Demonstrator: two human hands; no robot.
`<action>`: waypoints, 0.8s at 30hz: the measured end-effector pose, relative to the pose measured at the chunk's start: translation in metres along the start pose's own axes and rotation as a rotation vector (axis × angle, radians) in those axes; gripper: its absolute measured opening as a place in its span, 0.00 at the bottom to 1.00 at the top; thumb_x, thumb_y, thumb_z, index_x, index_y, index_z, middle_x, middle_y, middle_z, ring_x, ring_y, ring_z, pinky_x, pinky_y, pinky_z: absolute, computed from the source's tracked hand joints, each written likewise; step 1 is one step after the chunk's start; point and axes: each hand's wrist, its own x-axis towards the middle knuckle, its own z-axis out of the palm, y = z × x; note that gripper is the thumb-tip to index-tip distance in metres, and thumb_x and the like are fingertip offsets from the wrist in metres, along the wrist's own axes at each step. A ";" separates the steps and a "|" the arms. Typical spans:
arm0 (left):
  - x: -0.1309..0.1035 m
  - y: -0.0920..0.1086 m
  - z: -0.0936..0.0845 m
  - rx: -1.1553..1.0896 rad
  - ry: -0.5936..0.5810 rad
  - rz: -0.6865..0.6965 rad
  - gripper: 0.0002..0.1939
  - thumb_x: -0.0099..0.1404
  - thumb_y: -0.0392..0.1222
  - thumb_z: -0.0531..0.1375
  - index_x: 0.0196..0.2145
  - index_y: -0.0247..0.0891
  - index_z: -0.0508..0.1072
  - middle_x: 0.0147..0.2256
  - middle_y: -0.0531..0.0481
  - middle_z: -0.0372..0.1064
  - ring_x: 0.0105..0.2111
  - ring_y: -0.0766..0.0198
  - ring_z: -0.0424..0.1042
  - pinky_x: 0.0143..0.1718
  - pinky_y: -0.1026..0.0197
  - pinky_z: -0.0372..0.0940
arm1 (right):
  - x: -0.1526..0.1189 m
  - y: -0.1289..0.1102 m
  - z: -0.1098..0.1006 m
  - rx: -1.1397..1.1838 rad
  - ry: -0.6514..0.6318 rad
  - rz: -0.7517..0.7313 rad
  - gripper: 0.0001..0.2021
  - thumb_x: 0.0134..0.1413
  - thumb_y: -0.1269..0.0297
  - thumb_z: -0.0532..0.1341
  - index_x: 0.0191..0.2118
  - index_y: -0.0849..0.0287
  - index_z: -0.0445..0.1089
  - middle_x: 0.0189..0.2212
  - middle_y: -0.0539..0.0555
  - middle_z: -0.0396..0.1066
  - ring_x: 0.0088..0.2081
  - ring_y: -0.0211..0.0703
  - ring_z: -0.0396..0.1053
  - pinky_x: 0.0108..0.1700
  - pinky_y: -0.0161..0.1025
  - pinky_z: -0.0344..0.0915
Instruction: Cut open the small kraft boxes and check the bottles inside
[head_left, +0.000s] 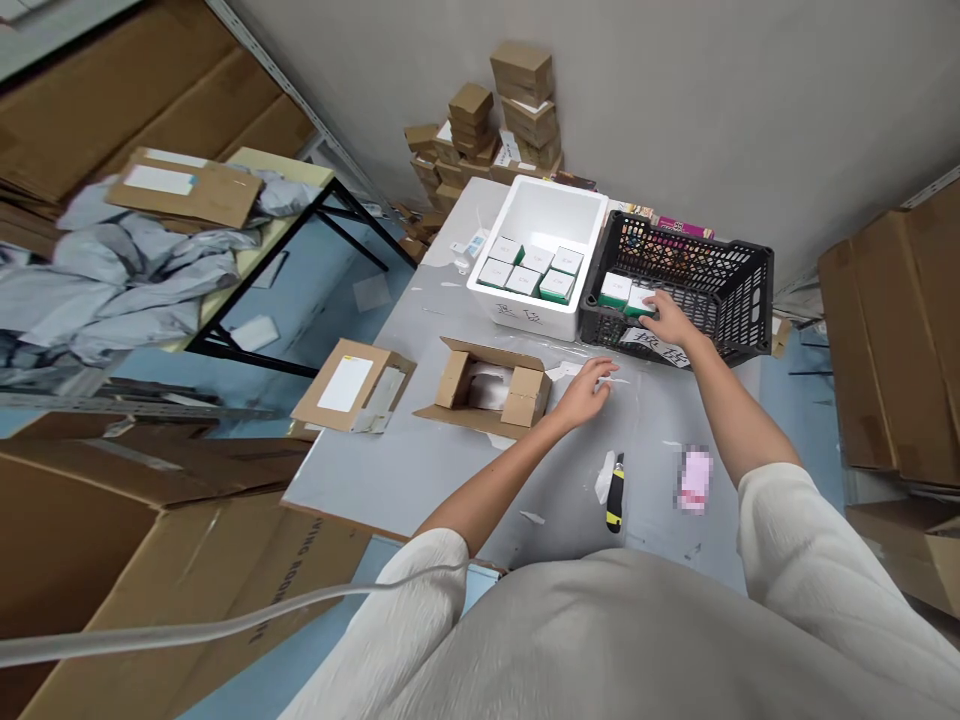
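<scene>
My right hand point(664, 320) reaches over the near wall of a black plastic crate point(720, 262), its fingers closed on a small white-and-green box point(639, 299). Beside that box, a second white-and-green box point(615, 289) sits in the crate's left end. My left hand point(587, 392) hovers at the table, fingers apart and holding nothing. It is nearest to an open cardboard box point(527, 398) on its left. Left of the crate stands a white foam box point(525, 312) with several similar white-and-green boxes point(538, 259) on its floor.
A black-and-yellow utility knife point(615, 495) lies near the table's front, with a blurred pink item point(695, 480) to its right. A closed carton point(352, 385) rests at the table's left edge. Small cartons point(523, 75) are stacked against the wall. A cable point(225, 632) crosses the lower left.
</scene>
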 end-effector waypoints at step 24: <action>-0.116 0.046 -0.026 0.037 0.079 0.024 0.20 0.73 0.37 0.57 0.60 0.44 0.75 0.66 0.41 0.68 0.55 0.55 0.78 0.55 0.49 0.76 | -0.151 -0.118 0.006 0.035 -0.018 -0.155 0.15 0.63 0.62 0.62 0.52 0.56 0.79 0.55 0.61 0.79 0.61 0.57 0.74 0.69 0.58 0.67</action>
